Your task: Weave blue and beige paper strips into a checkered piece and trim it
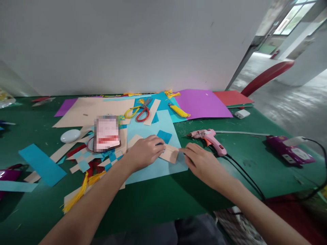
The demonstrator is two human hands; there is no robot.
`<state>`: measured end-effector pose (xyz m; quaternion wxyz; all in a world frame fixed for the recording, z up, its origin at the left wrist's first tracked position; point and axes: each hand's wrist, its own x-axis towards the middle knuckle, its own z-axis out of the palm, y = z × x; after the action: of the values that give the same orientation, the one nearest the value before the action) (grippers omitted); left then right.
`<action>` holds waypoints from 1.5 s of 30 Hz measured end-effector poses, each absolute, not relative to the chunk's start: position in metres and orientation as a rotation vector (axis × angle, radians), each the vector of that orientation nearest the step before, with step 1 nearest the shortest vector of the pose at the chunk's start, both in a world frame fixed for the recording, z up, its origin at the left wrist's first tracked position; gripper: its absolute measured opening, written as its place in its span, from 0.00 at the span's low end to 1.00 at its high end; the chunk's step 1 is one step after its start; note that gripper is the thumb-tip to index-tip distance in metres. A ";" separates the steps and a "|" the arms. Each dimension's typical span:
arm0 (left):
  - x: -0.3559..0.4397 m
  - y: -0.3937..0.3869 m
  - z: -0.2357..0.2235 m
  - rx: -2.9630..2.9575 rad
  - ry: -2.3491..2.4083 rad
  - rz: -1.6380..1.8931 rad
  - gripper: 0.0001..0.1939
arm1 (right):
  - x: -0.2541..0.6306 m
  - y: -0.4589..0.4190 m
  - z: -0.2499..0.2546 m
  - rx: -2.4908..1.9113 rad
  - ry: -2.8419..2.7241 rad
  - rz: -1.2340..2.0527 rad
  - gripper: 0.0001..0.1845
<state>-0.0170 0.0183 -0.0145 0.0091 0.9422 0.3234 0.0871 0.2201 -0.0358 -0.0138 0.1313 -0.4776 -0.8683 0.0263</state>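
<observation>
A small beige paper piece [170,154] lies on a light blue paper sheet [150,172]. My left hand [145,153] presses on its left end with curled fingers. At its right edge is my right hand [198,158], its fingers pinched together; what is between the fingertips, if anything, is too small to tell. A blue paper square [164,136] lies just behind the beige piece. More beige paper [134,140] shows partly behind my left hand. To the right of my right hand lies a pink glue gun [211,137], its nozzle pointing left.
Behind lie scissors [143,110], a yellow utility knife [180,110] and purple paper [201,103]. A blurred-out phone-like object [107,132], woven paper pieces [83,156] and yellow tassels [79,195] are left. A purple power strip [288,149] and cables are right.
</observation>
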 end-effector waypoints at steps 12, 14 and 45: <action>-0.016 0.020 -0.016 2.906 1.009 0.266 0.15 | 0.208 -0.034 -0.035 -1.271 -2.671 -0.259 0.18; -0.017 0.021 -0.014 2.859 1.027 0.323 0.15 | 0.208 -0.035 -0.036 -1.264 -2.647 -0.247 0.16; -0.030 0.029 -0.003 2.296 1.333 0.538 0.23 | 0.208 -0.036 -0.039 -1.281 -2.582 -0.165 0.17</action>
<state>-0.0301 0.0292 -0.0033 0.2147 0.8278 0.4806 0.1941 0.2077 -0.0360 -0.0394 0.1269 -0.4401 -0.8871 -0.0568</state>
